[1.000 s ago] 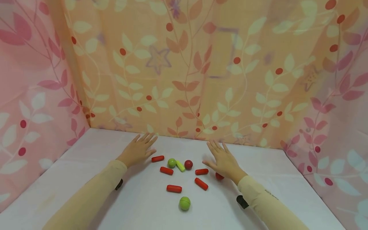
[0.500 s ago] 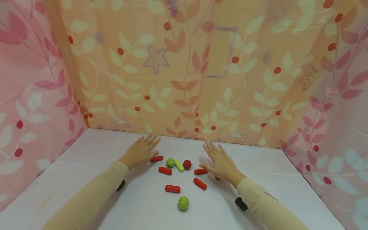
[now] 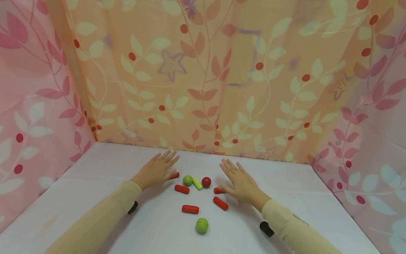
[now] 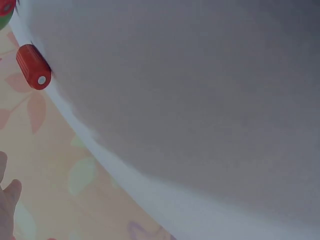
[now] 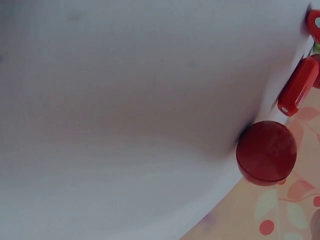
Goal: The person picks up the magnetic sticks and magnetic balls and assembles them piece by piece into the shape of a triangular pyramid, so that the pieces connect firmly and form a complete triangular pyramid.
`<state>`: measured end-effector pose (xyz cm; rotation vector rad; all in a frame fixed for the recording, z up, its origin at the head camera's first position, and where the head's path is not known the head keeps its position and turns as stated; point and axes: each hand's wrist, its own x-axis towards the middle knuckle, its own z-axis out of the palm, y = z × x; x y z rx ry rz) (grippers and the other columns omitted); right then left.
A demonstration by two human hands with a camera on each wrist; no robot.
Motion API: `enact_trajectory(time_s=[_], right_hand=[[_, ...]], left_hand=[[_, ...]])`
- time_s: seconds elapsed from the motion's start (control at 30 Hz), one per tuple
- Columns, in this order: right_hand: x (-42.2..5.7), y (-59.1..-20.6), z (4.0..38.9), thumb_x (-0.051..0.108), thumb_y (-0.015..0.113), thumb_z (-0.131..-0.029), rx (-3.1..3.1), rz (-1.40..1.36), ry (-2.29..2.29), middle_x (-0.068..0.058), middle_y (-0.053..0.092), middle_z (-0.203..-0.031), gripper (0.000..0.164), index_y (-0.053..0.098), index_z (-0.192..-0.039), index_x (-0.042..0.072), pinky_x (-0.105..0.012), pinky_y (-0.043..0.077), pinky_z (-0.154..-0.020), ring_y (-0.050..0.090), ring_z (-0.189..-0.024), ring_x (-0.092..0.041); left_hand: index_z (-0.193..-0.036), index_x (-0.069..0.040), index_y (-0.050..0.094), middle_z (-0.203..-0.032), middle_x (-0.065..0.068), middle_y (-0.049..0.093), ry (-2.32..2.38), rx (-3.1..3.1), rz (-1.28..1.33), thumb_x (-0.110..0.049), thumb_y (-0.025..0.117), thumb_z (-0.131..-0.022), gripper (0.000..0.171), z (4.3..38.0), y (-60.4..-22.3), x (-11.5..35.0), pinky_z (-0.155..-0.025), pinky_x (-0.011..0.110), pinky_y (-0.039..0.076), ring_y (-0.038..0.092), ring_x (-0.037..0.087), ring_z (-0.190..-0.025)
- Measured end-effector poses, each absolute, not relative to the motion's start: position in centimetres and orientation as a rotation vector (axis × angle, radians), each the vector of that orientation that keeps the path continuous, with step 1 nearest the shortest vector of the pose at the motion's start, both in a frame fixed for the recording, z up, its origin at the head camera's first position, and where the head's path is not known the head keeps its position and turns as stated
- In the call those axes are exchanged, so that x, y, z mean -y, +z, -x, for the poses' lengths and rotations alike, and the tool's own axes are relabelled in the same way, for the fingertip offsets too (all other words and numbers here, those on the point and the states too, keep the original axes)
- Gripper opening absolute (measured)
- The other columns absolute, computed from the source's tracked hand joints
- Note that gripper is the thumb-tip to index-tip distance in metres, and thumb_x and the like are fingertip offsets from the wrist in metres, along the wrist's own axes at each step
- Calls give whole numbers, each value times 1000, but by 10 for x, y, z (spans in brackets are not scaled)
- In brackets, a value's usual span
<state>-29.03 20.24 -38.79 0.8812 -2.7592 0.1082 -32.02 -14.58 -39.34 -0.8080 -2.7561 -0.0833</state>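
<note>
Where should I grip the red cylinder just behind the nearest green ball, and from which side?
Probably across the middle of the red cylinder, coming from above: it lies on its side, running roughly left to right, so pinching its near and far long sides should hold best. The green ball sits apart from it.

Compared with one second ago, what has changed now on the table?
The left hand moved slightly right and the right hand slightly left, now hiding one red ball from the head view. Nothing was grasped or released. The red sticks and green balls stayed in place.
</note>
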Motion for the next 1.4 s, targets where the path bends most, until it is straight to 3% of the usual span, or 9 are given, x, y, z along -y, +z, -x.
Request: enact_trajectory(time_s=[0.4,1.4], right_hand=[[-195,-386,281,57,60,-91,2760,-941,110,-8,30,-163,84,34,-155,10,-55,19,-122,24,-153,-28],[-187,-383,261,57,61,-91,2787,-1024,267,-4,27,-165,81,36,-154,14,-52,20,-122,23,-153,-27]], left_hand=[[-152,-10,41,-159,14,36,-113,2712,867,-43,59,-97,66,313,-392,142,-117,57,30,34,36,-147],[-155,-13,36,-161,11,33,-91,2771,892,-41,59,-98,67,303,-389,129,-119,55,29,34,35,-148]])
